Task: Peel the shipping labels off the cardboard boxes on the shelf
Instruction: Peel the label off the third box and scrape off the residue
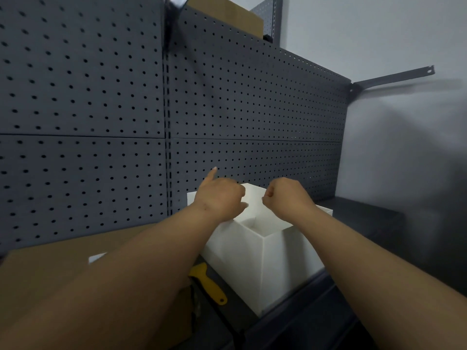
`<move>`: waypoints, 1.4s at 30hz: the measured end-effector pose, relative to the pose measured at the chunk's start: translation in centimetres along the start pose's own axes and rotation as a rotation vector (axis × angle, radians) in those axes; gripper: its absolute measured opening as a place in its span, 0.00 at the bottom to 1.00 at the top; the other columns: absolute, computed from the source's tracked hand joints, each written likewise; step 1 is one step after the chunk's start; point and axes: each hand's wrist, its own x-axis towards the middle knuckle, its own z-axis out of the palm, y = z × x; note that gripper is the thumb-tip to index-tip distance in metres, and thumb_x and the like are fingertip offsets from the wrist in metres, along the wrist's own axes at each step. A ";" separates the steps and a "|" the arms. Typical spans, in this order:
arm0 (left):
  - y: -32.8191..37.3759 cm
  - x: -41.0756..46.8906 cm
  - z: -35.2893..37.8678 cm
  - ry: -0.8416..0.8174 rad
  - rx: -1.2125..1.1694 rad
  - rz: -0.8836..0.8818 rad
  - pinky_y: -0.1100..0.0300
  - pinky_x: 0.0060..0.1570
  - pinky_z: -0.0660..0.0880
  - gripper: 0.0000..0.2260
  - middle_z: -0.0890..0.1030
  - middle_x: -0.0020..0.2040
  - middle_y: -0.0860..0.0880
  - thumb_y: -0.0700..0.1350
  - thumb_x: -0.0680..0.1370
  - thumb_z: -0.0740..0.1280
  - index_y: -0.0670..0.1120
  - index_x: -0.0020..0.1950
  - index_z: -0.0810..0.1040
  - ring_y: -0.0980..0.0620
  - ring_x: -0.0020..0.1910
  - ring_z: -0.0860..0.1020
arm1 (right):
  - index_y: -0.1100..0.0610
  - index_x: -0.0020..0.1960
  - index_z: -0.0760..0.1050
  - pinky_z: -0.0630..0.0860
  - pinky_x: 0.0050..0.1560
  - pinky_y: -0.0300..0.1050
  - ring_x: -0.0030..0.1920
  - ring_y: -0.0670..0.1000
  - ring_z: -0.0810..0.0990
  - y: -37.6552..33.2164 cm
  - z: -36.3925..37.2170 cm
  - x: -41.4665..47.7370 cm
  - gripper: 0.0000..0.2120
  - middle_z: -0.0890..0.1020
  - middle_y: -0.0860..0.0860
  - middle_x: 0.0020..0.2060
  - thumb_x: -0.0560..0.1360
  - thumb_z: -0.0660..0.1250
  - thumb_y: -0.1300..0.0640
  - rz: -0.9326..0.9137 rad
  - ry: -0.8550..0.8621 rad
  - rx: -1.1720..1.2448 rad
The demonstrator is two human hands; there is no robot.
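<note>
Under our left forearm, the nearer cardboard box runs off the frame, and only one blurry white label scrap shows on it. The yellow scraper below the left hand has its far end hidden by that arm. On the left hand the index finger sticks out and the rest are curled, holding nothing we can see. The right hand is a bare fist. Both hover over one white divided bin on the dark shelf, with grey pegboard behind. A second cardboard box sits way above the left hand, also cropped. So that's two boxes, one bin, one scraper.
</note>
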 end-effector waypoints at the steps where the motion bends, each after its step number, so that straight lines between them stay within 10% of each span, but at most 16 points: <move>1: -0.6 -0.5 -0.3 -0.003 -0.012 -0.019 0.50 0.75 0.45 0.17 0.78 0.63 0.51 0.56 0.81 0.57 0.50 0.64 0.76 0.51 0.63 0.74 | 0.60 0.39 0.74 0.69 0.34 0.41 0.38 0.55 0.75 -0.5 -0.1 -0.1 0.07 0.79 0.56 0.38 0.74 0.62 0.62 -0.012 0.004 0.001; 7: -5.8 -5.1 -1.8 0.004 0.069 -0.154 0.52 0.57 0.69 0.18 0.80 0.51 0.48 0.56 0.81 0.54 0.46 0.54 0.79 0.47 0.53 0.78 | 0.59 0.35 0.69 0.69 0.37 0.42 0.36 0.55 0.72 -6.2 0.6 -1.1 0.09 0.74 0.54 0.31 0.75 0.61 0.62 -0.146 -0.038 0.054; 13: -12.9 -12.7 -3.0 -0.028 0.234 -0.334 0.57 0.33 0.65 0.22 0.73 0.32 0.48 0.58 0.82 0.52 0.47 0.35 0.72 0.49 0.29 0.70 | 0.59 0.32 0.67 0.72 0.40 0.43 0.37 0.56 0.78 -14.0 3.0 -3.8 0.17 0.82 0.59 0.38 0.78 0.62 0.57 -0.332 -0.160 0.086; 23: -21.7 -28.7 -6.6 -0.141 0.302 -0.571 0.56 0.39 0.70 0.18 0.79 0.45 0.46 0.55 0.82 0.53 0.46 0.47 0.77 0.47 0.40 0.77 | 0.57 0.27 0.57 0.64 0.35 0.42 0.24 0.50 0.58 -27.8 7.1 -11.1 0.23 0.59 0.52 0.24 0.79 0.61 0.57 -0.516 -0.352 0.099; 42: -18.5 -29.4 -5.8 -0.180 0.150 -0.415 0.55 0.41 0.69 0.17 0.78 0.52 0.46 0.54 0.82 0.53 0.46 0.54 0.76 0.46 0.46 0.77 | 0.59 0.41 0.73 0.71 0.39 0.42 0.39 0.53 0.76 -26.1 8.8 -12.8 0.07 0.76 0.54 0.37 0.77 0.62 0.59 -0.380 -0.289 -0.003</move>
